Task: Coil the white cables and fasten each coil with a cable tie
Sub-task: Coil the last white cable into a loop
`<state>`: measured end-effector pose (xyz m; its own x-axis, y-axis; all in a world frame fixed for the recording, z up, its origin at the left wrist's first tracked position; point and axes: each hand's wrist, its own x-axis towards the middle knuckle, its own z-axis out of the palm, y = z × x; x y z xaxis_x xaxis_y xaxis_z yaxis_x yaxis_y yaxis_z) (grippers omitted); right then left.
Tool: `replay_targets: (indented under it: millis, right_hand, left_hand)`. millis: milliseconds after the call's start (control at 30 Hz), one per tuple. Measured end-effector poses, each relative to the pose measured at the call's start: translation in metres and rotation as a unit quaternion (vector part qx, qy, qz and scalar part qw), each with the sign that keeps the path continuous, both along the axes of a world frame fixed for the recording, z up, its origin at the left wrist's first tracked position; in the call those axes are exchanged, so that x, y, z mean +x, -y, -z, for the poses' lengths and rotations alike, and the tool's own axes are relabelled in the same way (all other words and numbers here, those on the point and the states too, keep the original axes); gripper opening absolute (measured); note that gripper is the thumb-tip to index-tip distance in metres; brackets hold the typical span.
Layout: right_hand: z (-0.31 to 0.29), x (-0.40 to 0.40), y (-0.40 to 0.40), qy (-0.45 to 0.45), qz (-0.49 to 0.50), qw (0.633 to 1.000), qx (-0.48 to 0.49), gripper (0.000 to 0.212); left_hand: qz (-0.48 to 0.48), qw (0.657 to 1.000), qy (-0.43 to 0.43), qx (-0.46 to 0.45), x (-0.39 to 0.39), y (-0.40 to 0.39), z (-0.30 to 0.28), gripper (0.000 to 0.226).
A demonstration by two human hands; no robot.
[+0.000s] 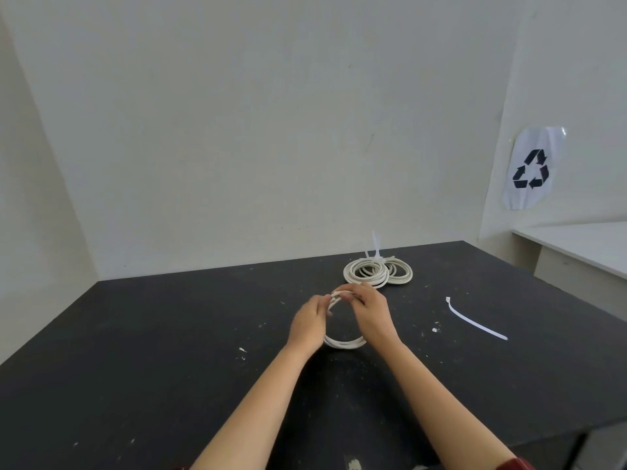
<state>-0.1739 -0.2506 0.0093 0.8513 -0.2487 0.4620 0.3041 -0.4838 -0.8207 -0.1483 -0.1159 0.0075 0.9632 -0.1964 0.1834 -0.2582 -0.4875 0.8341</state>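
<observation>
The white cable coil [343, 341] sits between the two hands, held as a ring just above or on the black table [169, 334]; which, I cannot tell. Its far arc is gathered under the fingers, its near arc shows below the wrists. The left hand [309, 325] grasps the ring's left side with curled fingers, and the right hand [370, 312] pinches the far strands together from the right. The cable looks round, smooth and springy, so the loops will likely spread if the grip loosens

The next move, as I judge it, turns on the loose cable tie [476, 321]. It lies flat to the right of the right hand, well apart from it, a thin, flat, pale plastic strip. Its long axis runs diagonally, with the small head end farther away and nearer the hands, and the tail trailing nearer the person and further right. The right hand is clearly the closer one, so the left would have to keep the coil alone

Beyond the hands, slightly right, lie two finished coils [376, 271], overlapping, with tie tails standing up from them. The table is matt, scuffed with white flecks
</observation>
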Motion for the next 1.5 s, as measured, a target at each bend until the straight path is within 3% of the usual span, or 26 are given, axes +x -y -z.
replay_targets:
  millis: [67, 167, 400, 567, 667, 767, 933, 1067, 1200, 1300, 1500]
  right_hand:
    - [-0.001, -0.002, 0.0, -0.012, -0.01, 0.999, 0.036, 0.021]
    - [-0.002, 0.001, 0.007, -0.034, -0.037, 0.998, 0.043, 0.02]
    - [-0.007, 0.004, 0.033, -0.086, -0.08, 0.993, 0.006, 0.027]
    - [-0.013, 0.006, 0.04, -0.097, -0.086, 0.991, -0.014, 0.032]
    - [-0.008, 0.013, 0.037, -0.08, -0.043, 0.996, -0.001, 0.031]
    - [-0.003, 0.015, 0.034, -0.04, -0.018, 0.998, 0.048, 0.024]
    - [0.0, 0.014, 0.037, -0.04, -0.031, 0.999, -0.001, 0.024]
    - [0.005, 0.016, 0.039, -0.062, -0.065, 0.995, 0.048, 0.021]
    - [0.008, 0.015, 0.043, -0.056, -0.07, 0.993, -0.073, 0.047]
    - [0.013, 0.017, 0.042, -0.023, -0.059, 0.992, -0.109, 0.052]
    - [0.02, 0.025, 0.042, 0.006, -0.006, 0.989, -0.144, 0.038]
  left_hand:
    - [0.031, 0.996, -0.01, -0.081, -0.002, 0.006, 0.004, 0.041]
    - [0.046, 0.992, 0.001, -0.119, 0.002, 0.008, 0.002, 0.038]
    - [0.144, 0.985, -0.004, -0.1, 0.014, 0.017, -0.001, 0.029]
    - [0.148, 0.979, -0.063, -0.128, 0.024, 0.028, 0.006, 0.024]
    - [0.131, 0.984, -0.036, -0.117, 0.026, 0.037, 0.013, 0.018]
    - [0.09, 0.978, -0.008, -0.187, 0.022, 0.044, 0.022, 0.025]
    - [0.036, 0.965, 0.018, -0.26, 0.028, 0.048, 0.03, 0.021]
    - [-0.002, 0.972, 0.052, -0.228, 0.028, 0.049, 0.026, 0.02]
    - [-0.029, 0.979, 0.052, -0.193, 0.032, 0.048, 0.027, 0.02]
    - [-0.017, 0.981, 0.037, -0.19, 0.037, 0.048, 0.029, 0.02]
    - [0.043, 0.985, 0.032, -0.165, 0.035, 0.045, 0.033, 0.026]
